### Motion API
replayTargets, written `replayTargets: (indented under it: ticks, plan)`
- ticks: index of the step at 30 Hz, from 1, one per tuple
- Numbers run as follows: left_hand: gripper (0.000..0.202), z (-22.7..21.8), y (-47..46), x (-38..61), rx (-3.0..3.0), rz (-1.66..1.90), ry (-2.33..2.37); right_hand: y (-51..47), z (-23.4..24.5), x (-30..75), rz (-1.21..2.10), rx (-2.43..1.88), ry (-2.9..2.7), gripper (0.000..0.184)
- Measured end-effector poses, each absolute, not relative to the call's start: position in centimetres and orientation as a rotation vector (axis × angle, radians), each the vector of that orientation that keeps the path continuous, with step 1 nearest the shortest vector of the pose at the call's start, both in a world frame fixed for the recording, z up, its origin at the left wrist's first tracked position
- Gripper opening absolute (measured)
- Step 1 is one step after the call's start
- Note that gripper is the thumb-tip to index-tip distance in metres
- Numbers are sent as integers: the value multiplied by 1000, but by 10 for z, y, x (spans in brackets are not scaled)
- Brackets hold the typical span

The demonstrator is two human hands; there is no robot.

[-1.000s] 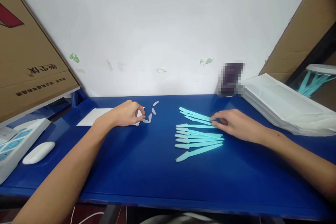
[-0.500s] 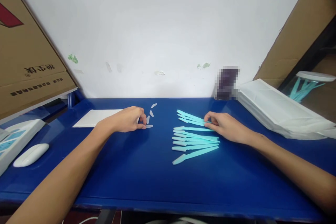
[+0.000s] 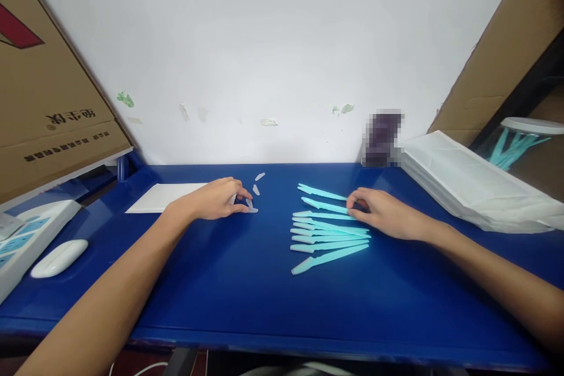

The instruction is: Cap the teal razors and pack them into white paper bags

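My left hand (image 3: 218, 198) has its thumb and forefinger curled around a small clear blade cap (image 3: 249, 204). Another clear cap lies against it by the thumb tip, and two more lie just beyond the fingers. On the right, my right hand (image 3: 379, 211) pinches the handle end of a turquoise eyebrow razor (image 3: 324, 205); the fingers hide that end. Above it two razors overlap, their handles reaching towards my forefinger. Several more eyebrow razors (image 3: 330, 245) fan out below, blade ends to the left, some crossing.
A white sheet or pad (image 3: 158, 198) lies partly behind my left wrist. At the left are a white mouse (image 3: 59, 258), a power strip (image 3: 42, 235) and a cardboard box (image 3: 57, 82). A white plastic-wrapped stack (image 3: 462, 182) and a clear tub of turquoise sticks (image 3: 520, 141) stand right.
My left fingers have drawn one clear cap nearer, down against another. At my right hand, the pinched razor's handle has parted from the two upper razors.
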State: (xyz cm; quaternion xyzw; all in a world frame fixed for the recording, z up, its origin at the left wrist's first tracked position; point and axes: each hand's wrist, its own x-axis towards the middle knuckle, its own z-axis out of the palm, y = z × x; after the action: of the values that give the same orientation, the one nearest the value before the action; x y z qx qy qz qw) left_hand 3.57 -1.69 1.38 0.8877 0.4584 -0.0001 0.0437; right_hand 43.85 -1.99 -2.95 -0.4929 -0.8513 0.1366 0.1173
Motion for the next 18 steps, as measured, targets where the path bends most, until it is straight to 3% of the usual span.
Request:
replayTargets:
  ticks: [6, 18]
  plan:
    - [25, 10, -18, 48, 2678, 73, 1251, -27, -18, 436, 517, -1472, -2551, 25]
    - [34, -5, -22, 68, 2687, 243, 1169, -30, -18, 435, 278, -1330, -2427, 22]
